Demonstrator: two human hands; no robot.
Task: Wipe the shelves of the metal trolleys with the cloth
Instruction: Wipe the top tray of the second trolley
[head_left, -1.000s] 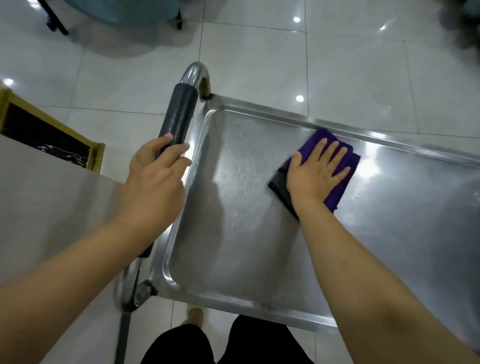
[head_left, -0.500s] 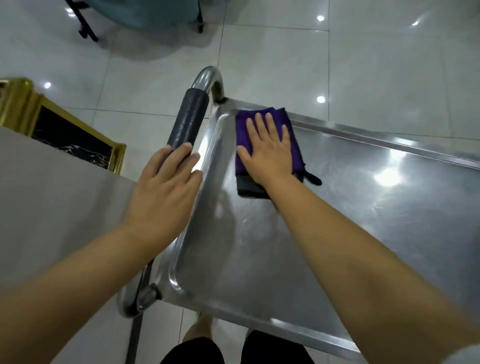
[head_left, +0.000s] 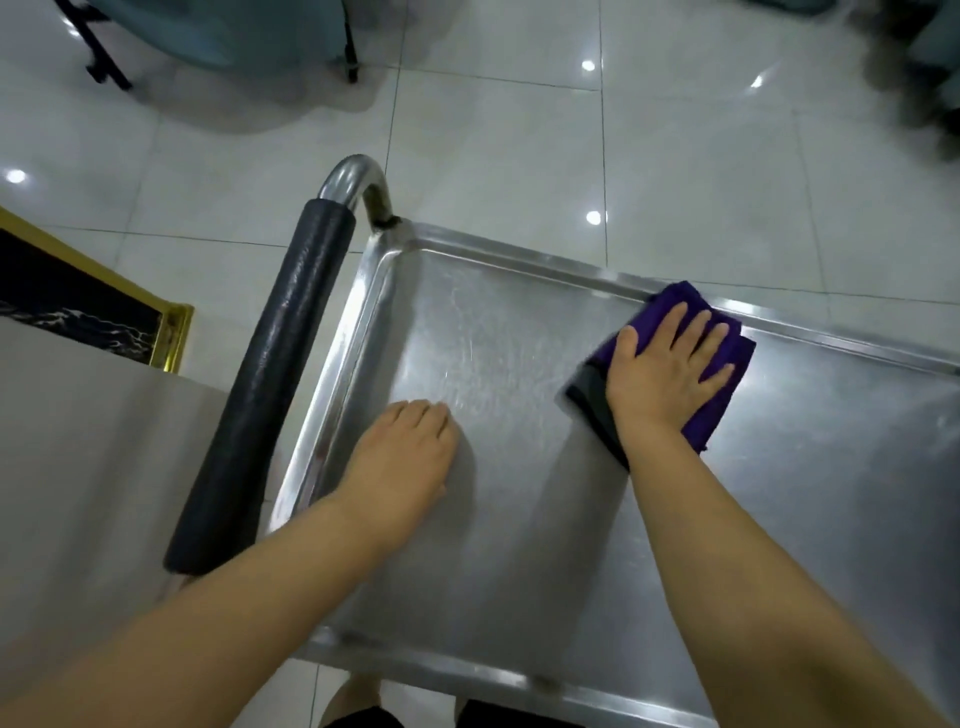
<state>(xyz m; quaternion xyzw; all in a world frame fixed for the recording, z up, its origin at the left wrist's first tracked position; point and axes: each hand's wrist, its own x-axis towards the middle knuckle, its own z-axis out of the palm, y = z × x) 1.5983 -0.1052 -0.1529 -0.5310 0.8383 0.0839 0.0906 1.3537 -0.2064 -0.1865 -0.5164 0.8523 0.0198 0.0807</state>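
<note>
The metal trolley's top shelf (head_left: 519, 545) fills the middle of the view, shiny steel with a raised rim. A folded purple cloth (head_left: 727, 384) with a dark underside lies near the shelf's far rim. My right hand (head_left: 665, 374) presses flat on the cloth, fingers straight and spread. My left hand (head_left: 405, 457) rests on the shelf near its left rim, fingers together and lightly bent, holding nothing. The trolley's handle (head_left: 280, 384), wrapped in black foam, runs along the left side.
A grey surface (head_left: 78, 467) sits at the left beside the handle, with a gold-framed dark panel (head_left: 88, 306) behind it. Chair legs (head_left: 348, 57) and a teal seat stand on the glossy tiled floor beyond. My legs show below the shelf's near rim.
My right hand slid the cloth from the far left corner rightward along the far rim. My left hand left the foam handle and now rests on the shelf.
</note>
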